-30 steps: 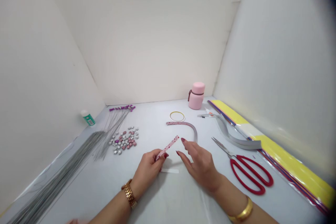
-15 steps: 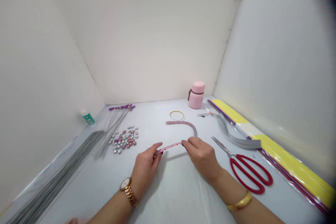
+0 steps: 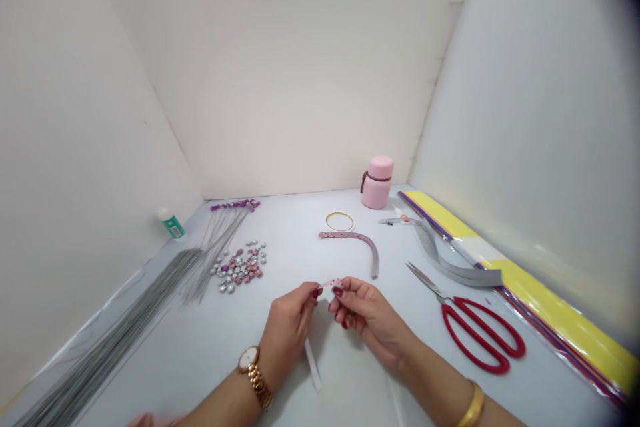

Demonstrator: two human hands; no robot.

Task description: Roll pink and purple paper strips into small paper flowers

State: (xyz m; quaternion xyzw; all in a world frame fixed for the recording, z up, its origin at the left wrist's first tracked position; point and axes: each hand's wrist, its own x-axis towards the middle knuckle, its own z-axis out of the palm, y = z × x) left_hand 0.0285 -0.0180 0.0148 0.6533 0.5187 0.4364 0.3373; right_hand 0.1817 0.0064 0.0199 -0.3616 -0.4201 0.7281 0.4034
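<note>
A narrow pink patterned paper strip (image 3: 329, 283) is pinched between my two hands, low over the middle of the table. My left hand (image 3: 290, 320) is closed on it, and its pale tail hangs below the palm. At the other end, my right hand (image 3: 367, 317) grips the strip between thumb and index finger, where it is bent into a small curl. Just beyond my hands lies a curved pink strip (image 3: 357, 240) on the table. Silver, pink and purple folded stars (image 3: 243, 267) are heaped left of my left hand.
Red-handled scissors (image 3: 465, 320) lie right of my right hand. Grey strips (image 3: 465, 275) and yellow packaged paper (image 3: 540, 290) run along the right wall. Behind are a tape roll (image 3: 340, 221) and a pink flask (image 3: 377, 183). Grey wires (image 3: 135, 307) and a glue stick (image 3: 171, 223) lie left.
My hands have come closer together. The strip, stretched between them before, is now bent at my right fingers, its tail hanging under my left hand. My right hand has turned, showing its fingertips.
</note>
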